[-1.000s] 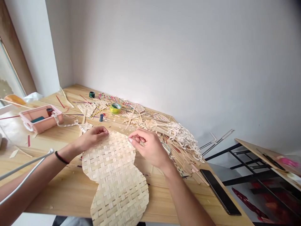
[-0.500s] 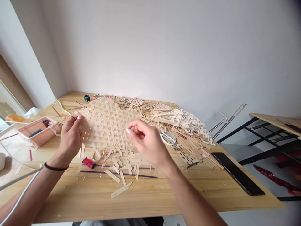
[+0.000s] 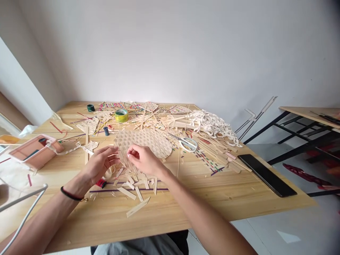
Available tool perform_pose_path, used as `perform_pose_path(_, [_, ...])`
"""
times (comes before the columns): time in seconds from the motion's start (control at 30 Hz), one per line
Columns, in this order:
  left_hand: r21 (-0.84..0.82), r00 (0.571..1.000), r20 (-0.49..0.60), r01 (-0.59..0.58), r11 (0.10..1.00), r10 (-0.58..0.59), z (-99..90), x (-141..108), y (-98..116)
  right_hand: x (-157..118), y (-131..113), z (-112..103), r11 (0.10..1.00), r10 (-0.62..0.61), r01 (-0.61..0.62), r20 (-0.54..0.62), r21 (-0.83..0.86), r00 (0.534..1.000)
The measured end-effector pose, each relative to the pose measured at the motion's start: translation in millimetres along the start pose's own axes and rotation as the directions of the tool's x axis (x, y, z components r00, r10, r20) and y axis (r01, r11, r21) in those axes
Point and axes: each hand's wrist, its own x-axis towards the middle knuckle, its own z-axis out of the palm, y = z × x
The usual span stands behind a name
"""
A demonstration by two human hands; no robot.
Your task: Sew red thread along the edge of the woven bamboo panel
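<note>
A pale woven bamboo-strip mat (image 3: 152, 141) with a rounded right edge lies on the table. My left hand (image 3: 99, 163) is beside its left edge, fingers apart and holding nothing that I can see. Over the mat's front part, my right hand (image 3: 145, 160) has thumb and fingertips pinched together; anything between them is too small to make out. A red thread spool (image 3: 101, 183) lies by my left hand, partly covered by it. Cut strip scraps (image 3: 138, 194) are scattered in front of the mat.
White-handled scissors (image 3: 188, 144) lie right of the mat, before a heap of white cord (image 3: 212, 124). Yellow tape (image 3: 121, 115) and a blue spool (image 3: 106, 131) stand behind. A pink box (image 3: 37, 156) is at left, a black phone-like slab (image 3: 267, 175) at right.
The woven mat has gone from held upright to lying on the table. My left hand has let go and moved right; my right hand has moved left, still pinched. The view has shifted slightly.
</note>
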Motion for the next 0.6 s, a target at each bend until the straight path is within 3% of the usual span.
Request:
perform_pose_path(0.27, [0.301, 0.951, 0.304, -0.041, 0.953, -0.055, -3.5, -9.4, 3.8, -4.0, -6.7, -10.0, 0.997, -0.075, 0.077, 0.097, -0.018, 0.992])
perform_pose_path(0.47, [0.457, 0.934, 0.353, -0.123, 0.881, -0.053, 2.6, -16.4, 11.3, -6.1, -9.1, -10.4, 0.996, -0.062, 0.069, 0.114, -0.060, 0.992])
perform_pose_path(0.6, [0.483, 0.936, 0.352, -0.171, 0.859, -0.012, 4.7, -19.4, 12.7, -5.1, -9.7, -9.5, 0.997, -0.076, 0.075, 0.083, 0.010, 0.994])
